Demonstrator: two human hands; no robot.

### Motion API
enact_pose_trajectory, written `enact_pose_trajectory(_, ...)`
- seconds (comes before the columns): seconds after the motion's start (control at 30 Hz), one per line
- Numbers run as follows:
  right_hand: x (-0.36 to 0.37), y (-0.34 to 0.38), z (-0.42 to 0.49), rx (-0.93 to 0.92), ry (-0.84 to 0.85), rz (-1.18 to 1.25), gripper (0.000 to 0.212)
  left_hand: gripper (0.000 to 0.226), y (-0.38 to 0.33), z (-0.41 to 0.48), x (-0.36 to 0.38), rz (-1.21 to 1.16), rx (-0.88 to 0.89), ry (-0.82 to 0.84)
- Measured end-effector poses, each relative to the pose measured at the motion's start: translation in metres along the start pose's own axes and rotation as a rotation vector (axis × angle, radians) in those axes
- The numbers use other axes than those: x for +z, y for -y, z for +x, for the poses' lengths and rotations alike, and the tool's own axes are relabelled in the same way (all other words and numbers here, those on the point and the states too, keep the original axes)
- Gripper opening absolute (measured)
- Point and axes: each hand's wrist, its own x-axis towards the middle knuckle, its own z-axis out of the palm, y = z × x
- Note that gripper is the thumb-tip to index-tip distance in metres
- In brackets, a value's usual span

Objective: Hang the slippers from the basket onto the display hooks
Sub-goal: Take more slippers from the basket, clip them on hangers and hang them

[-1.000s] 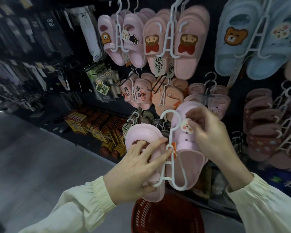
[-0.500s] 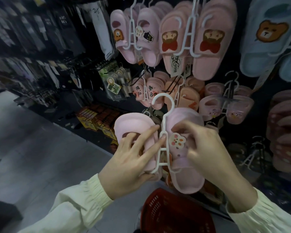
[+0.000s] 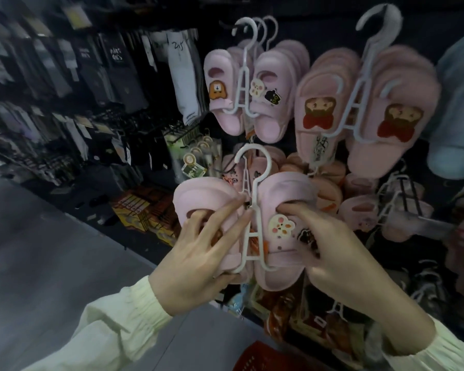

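Pink foam slippers (image 3: 252, 223), one pair clipped to a white plastic hanger (image 3: 251, 210), sit between our two hands in front of the display wall, below the pink pairs already hanging (image 3: 255, 87). Our left hand (image 3: 198, 261) wraps the left slipper, fingers spread over its strap; our right hand (image 3: 335, 253) grips the right one beside the flower charm (image 3: 280, 224). We judge the pair light and squashy, the hanger thin and springy, so the soles can twist or slip off its prongs. We hold the slippers by their sides, leaving the hook free. The red basket (image 3: 263, 357) waits at the bottom edge.
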Motion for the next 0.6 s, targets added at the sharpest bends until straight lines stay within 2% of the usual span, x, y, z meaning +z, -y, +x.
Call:
enact_pose_trajectory(0.03, 0.007, 0.001, 0.007, -0.016, 0.030, -0.045, 0.057, 0.109, 0.010, 0.002, 0.001, -0.007, 0.003, -0.012)
enact_pose_trajectory(0.1, 0.026, 0.001, 0.022, 0.000, 0.054, -0.167, 0.078, 0.113, 0.031, 0.007, 0.001, -0.009, 0.012, -0.036)
enact_pose_trajectory(0.27, 0.064, 0.006, 0.060, -0.027, -0.095, -0.481, 0.108, 0.110, 0.076, 0.018, 0.004, -0.045, 0.053, -0.064)
enact_pose_trajectory(0.4, 0.079, 0.016, 0.084, -0.059, -0.225, -0.662, 0.100, 0.111, 0.108, 0.026, 0.007, -0.068, 0.092, -0.069)
enact_pose_trajectory(0.6, 0.084, 0.030, 0.119, -0.029, -0.306, -0.752, 0.086, 0.112, 0.159, 0.053, 0.001, -0.053, 0.160, -0.056)
